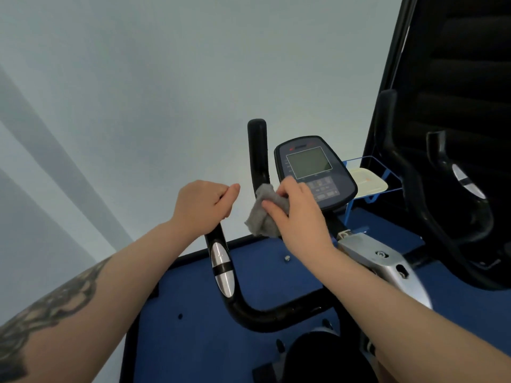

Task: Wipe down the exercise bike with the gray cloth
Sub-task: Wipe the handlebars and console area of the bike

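The exercise bike has a black U-shaped handlebar (265,313) with silver grip plates and a dark blue console (309,164) with a grey screen. My left hand (203,201) grips the top of the handlebar's near left end. My right hand (296,211) holds the bunched gray cloth (262,214) against the far upright handlebar post (258,153), just left of the console's button panel. The silver frame stem (387,261) runs under my right forearm.
A second black machine (456,161) with its own handlebars stands close on the right. A blue wire holder with a cream tray (367,181) sits beside the console. Blue mat flooring (193,313) lies under the bike; a pale wall fills the left.
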Motion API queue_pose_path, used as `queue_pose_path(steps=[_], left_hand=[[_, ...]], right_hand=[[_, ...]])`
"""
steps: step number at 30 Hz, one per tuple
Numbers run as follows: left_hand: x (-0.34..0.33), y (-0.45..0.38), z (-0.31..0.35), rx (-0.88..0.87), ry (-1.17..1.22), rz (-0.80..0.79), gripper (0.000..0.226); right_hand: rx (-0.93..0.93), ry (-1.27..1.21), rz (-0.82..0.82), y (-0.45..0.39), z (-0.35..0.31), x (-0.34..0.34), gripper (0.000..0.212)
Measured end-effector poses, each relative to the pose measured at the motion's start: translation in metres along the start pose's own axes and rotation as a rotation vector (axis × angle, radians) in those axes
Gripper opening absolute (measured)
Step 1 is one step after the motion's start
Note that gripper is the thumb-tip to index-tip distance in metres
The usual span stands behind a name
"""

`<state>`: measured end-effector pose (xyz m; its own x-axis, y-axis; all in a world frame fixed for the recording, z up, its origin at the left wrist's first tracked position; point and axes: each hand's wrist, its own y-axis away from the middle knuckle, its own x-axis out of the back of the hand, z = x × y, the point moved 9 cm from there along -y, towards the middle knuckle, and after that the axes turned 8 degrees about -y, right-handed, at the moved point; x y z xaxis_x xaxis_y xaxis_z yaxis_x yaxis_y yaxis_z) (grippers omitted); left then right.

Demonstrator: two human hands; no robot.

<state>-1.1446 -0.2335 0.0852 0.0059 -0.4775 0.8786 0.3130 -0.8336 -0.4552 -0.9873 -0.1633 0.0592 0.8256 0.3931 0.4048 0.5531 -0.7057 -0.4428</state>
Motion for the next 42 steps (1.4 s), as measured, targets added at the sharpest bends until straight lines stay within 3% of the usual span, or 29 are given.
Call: queue_pose_path(steps=[3,8,14,20,25,29,32,34,38,42], left_hand=[[0.002,0.001,0.000,0.001,0.008,0.042,0.060],[0.007,0.002,0.002,0.002,0.010,0.050,0.060],[0.005,0.002,0.001,0.025,0.019,0.043,0.070],[0.006,0.001,0.002,0.027,0.013,0.035,0.071],[0.007,0.003,0.004,0.015,0.002,0.043,0.075],[0.009,0.002,0.003,0.029,-0.025,0.039,0.078],[0.009,0.002,0.004,0.024,-0.020,0.034,0.080],[0.010,0.003,0.006,0.007,0.007,0.035,0.077],[0.012,0.004,0.006,0.008,0.044,0.038,0.072],[0.012,0.004,0.007,0.016,0.037,0.036,0.073]], right_hand=[[0.002,0.010,-0.084,-0.003,0.007,0.003,0.022],[0.008,-0.180,0.127,-0.054,-0.016,0.011,0.021],[-0.001,-0.050,-0.095,-0.033,0.007,0.000,0.030],[-0.024,-0.343,0.135,-0.059,0.000,0.009,0.024],[-0.055,-0.249,-0.045,-0.041,0.023,0.011,0.026],[-0.061,-0.291,0.108,-0.055,0.005,0.016,0.025],[-0.025,-0.157,0.063,-0.040,0.004,0.001,0.026],[-0.032,-0.205,0.058,-0.046,0.003,0.011,0.026],[0.070,-0.358,0.285,-0.080,-0.034,0.042,0.029],[0.109,-0.304,0.251,-0.079,-0.040,0.024,0.039]])
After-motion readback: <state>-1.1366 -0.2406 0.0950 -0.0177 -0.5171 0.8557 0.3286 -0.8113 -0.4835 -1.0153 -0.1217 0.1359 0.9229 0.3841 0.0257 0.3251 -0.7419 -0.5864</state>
